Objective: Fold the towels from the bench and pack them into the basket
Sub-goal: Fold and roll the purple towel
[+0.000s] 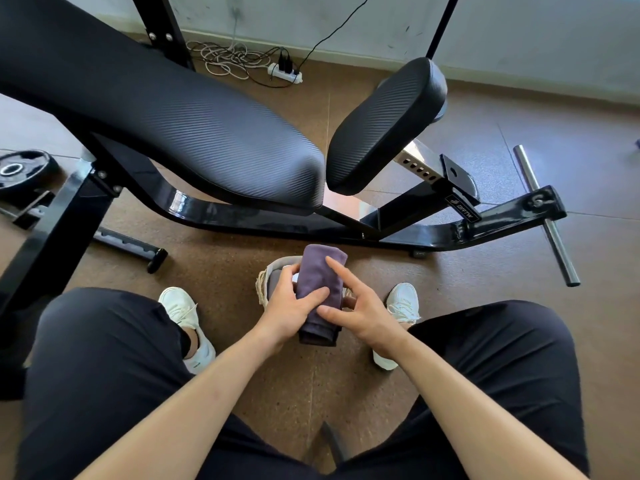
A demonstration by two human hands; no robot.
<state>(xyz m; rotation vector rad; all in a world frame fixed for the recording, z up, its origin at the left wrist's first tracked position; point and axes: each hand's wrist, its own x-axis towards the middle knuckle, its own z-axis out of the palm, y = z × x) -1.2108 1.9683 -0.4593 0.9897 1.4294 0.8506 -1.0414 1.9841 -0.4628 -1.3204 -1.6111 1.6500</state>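
Observation:
A folded purple towel (320, 278) lies between my hands above a small woven basket (262, 287) on the floor between my feet. My left hand (289, 306) grips the towel's left side, with the thumb across its top. My right hand (356, 306) is at the towel's right edge; its forefinger stretches straight over the cloth and its thumb presses the near part. Something grey and white shows inside the basket, mostly hidden by the towel. The black padded bench (173, 109) stretches across the upper frame with no towel on it.
The bench's black steel frame (277, 223) curves along the floor just beyond the basket. A steel bar (547, 216) sticks out at right. A weight plate (20, 171) lies at far left. A power strip (285, 72) with cables sits by the wall.

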